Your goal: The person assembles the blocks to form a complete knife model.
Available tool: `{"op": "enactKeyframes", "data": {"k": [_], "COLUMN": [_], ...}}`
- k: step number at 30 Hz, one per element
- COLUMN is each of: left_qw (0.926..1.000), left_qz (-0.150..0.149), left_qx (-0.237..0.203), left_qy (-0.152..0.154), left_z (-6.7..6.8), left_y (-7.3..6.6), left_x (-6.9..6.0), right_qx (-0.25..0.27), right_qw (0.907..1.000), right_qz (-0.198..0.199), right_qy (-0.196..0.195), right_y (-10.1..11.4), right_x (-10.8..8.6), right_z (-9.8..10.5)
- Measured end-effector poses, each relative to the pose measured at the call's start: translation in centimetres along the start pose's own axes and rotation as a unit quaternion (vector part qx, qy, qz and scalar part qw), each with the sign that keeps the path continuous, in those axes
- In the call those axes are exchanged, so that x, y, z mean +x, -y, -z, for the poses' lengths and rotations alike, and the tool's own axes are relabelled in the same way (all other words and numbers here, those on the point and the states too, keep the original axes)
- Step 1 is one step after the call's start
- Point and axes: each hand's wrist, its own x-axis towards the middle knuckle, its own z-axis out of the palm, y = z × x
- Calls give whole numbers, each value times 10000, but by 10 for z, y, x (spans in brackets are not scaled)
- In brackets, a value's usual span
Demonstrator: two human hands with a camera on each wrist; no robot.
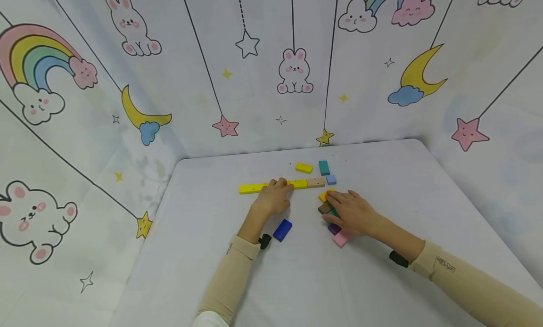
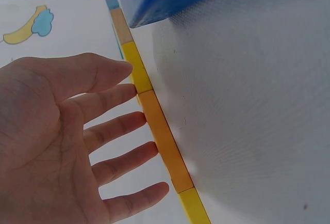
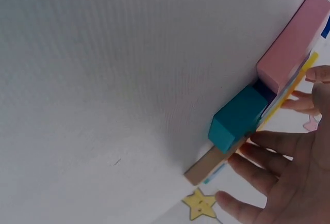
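With left hand [image 1: 275, 198] outstretched against the row of blocks [image 2: 166, 141] and right hand [image 1: 354, 213] spread at loose blocks [image 3: 240, 118], probably risked skewing the row by uneven pushing.

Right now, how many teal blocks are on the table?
2 visible: the far teal block beside a loose yellow block, and the near teal block partly covered by the right hand, which may hide others.

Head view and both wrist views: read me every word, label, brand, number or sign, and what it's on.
Nothing is legible.
Left sleeve: small lettering, too small to read.
Right sleeve: dark letters, too blurred to read.
Block row: tiny dark marks, too small to make out.
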Motion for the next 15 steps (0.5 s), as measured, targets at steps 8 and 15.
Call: {"op": "enactKeyframes", "data": {"k": [8,15], "left_qw": [10000,10000], "left_qz": [32,-14], "left_qx": [66,50], "left_qy": [6,26], "left_z": [0,-2], "left_y": [-1,1], "left_x": [1,2], "right_qx": [-38,-30], "right_qw": [9997,9995], "right_qz": [-249,-321], "right_qy": [4,3], "right_y": [-8,-11], "right_x": [2,4], "right_z": [2,1]}}
